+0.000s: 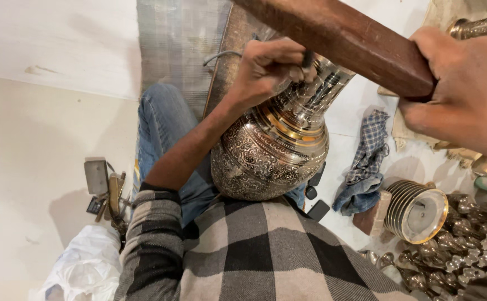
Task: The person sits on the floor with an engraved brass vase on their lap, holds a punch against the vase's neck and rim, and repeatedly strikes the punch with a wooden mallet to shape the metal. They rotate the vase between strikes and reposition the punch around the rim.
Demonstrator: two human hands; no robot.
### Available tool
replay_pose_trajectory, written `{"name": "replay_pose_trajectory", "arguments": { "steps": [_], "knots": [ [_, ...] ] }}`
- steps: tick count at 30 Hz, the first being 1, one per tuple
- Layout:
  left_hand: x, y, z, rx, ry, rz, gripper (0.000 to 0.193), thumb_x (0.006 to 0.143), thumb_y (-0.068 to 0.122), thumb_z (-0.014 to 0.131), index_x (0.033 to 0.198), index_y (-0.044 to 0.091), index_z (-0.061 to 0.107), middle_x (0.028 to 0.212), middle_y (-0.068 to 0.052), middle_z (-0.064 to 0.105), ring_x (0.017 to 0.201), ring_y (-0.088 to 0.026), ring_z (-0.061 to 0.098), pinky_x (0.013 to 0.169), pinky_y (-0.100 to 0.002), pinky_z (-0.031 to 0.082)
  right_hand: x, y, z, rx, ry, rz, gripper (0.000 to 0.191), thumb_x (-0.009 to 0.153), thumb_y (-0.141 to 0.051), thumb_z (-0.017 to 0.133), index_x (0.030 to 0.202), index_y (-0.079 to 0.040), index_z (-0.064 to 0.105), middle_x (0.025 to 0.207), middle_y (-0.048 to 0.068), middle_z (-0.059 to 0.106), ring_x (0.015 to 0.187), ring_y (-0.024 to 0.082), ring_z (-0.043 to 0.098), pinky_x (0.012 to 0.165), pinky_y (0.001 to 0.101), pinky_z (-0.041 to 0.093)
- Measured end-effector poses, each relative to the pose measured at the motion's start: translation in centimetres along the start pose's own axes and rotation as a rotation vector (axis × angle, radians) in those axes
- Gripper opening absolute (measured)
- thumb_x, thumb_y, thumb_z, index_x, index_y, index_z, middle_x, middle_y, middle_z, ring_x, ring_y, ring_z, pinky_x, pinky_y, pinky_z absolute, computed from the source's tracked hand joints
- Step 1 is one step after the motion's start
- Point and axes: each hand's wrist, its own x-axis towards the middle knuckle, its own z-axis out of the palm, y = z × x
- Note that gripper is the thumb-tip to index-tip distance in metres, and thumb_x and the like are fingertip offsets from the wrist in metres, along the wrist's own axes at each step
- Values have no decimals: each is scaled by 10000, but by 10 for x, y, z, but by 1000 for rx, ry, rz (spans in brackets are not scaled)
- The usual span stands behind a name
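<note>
A large engraved brass vase rests on my lap, its neck pointing away from me. My left hand presses a small dark chisel against the vase's ribbed neck, fingers closed on the tool. My right hand grips a thick brown wooden mallet raised above the vase, its head reaching toward the upper left. My checked sleeve and blue jeans lie under the vase.
A checked cloth lies crumpled on the white floor to the right. A ribbed brass base and several small brass parts sit at the lower right. Tools and a white plastic bag lie at the left.
</note>
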Motion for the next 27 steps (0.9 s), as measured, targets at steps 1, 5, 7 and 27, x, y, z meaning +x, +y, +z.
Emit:
{"name": "replay_pose_trajectory", "arguments": {
  "steps": [1, 5, 7, 27],
  "knots": [
    [2, -1, -1, -108, 45, -24, 395, 999, -162, 626, 1326, 61, 642, 1037, -108, 794, 915, -163, 798, 767, -274, 684, 0, 3, 5, 98, 34, 8, 385, 827, -113, 822, 1152, 0, 650, 659, 119, 691, 543, 187, 664, 524, 310, 538],
    [1, 2, -10, -271, -34, -85, 438, 1038, -63, 694, 1441, 73, 591, 1105, -132, 770, 962, -166, 767, 904, -303, 648, 0, 14, 32, 538, 296, -202, 392, 806, -112, 856, 1089, 65, 650, 771, 124, 668, 629, 158, 647, 547, 290, 484],
    [0, 0, -11, -308, -102, -138, 420, 1048, -57, 690, 1442, 53, 594, 1125, -144, 771, 988, -172, 772, 917, -305, 659, -2, 21, 46, 702, 337, -338, 445, 790, -134, 841, 1132, 61, 633, 907, 106, 675, 791, 113, 641, 685, 248, 511],
    [7, -5, -6, 150, -157, 117, 431, 955, -127, 695, 1337, 58, 620, 993, -99, 792, 869, -177, 795, 789, -286, 673, 5, -11, -13, 132, 77, -162, 454, 779, 0, 839, 1194, 5, 655, 838, 148, 685, 713, 205, 695, 625, 345, 574]
  ]
}}
